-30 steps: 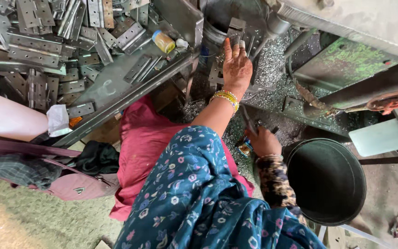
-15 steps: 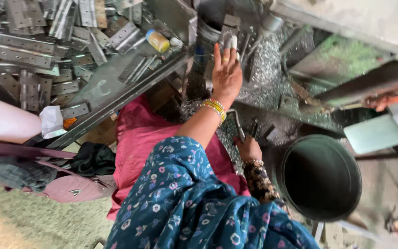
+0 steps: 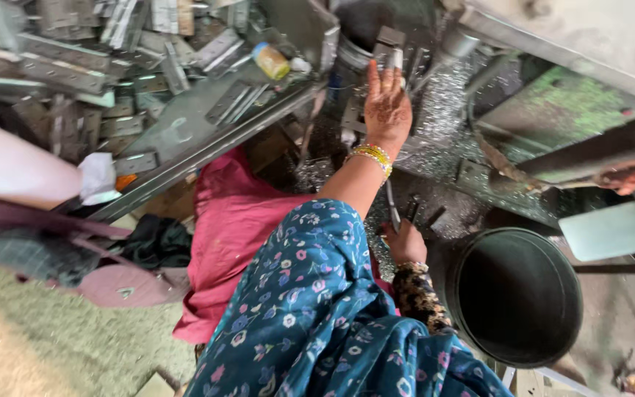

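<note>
My left hand (image 3: 385,110), with yellow bangles at the wrist, reaches up to the press machine (image 3: 376,44). Its fingertips hold a small grey metal plate (image 3: 391,53) upright against the machine's tooling. Lower down, my right hand (image 3: 406,242) is closed around a thin metal lever (image 3: 391,202) that rises from beside my knee. Silvery metal shavings (image 3: 442,125) cover the machine bed around both hands. My blue floral sleeve and pink clothing fill the bottom middle.
A slanted steel tray (image 3: 185,132) at the upper left holds several flat metal hinge plates and a small yellow bottle (image 3: 271,60). A black round bucket (image 3: 516,294) stands at the lower right. A pink bag (image 3: 123,283) lies on the floor at the left.
My left hand has moved slightly up and in to the machine with the plate at its fingertips. My right hand has stayed low on the lever.
</note>
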### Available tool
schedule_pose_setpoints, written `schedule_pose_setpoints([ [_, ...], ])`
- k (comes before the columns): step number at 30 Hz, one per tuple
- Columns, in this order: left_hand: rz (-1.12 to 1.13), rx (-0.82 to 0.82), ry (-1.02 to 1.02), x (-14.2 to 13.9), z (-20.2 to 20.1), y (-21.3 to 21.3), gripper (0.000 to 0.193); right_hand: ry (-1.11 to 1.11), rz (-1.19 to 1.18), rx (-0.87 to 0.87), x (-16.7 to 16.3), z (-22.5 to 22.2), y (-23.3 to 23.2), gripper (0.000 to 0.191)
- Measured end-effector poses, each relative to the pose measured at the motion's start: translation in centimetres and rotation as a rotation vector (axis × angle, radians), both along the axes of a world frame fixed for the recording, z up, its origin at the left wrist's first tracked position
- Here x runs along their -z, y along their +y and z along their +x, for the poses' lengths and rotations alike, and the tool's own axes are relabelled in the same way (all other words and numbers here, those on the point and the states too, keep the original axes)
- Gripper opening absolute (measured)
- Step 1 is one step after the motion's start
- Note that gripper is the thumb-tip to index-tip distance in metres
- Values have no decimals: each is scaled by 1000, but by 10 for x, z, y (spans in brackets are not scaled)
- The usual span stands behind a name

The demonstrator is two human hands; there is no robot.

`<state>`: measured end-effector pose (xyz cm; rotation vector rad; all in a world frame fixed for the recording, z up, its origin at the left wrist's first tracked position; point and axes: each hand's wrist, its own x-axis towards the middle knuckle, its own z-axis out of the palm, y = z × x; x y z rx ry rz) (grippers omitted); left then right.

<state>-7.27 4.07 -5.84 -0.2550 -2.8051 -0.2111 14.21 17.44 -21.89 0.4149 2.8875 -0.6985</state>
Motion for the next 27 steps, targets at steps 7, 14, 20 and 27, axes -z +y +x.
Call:
schedule_pose_setpoints([
  [7, 475, -40, 149, -5, 63, -108, 37, 47, 239, -51, -62, 4, 4, 38],
  [14, 90, -387, 111, 35, 56, -285, 28, 688, -38, -76, -143, 4, -8, 20],
  [20, 146, -333, 86, 41, 49, -306, 12, 652, -90, -22, -144, 5, -11, 20],
  [27, 735, -295, 324, -25, 67, -265, 24, 677, -65, -8, -138, 2, -15, 18],
])
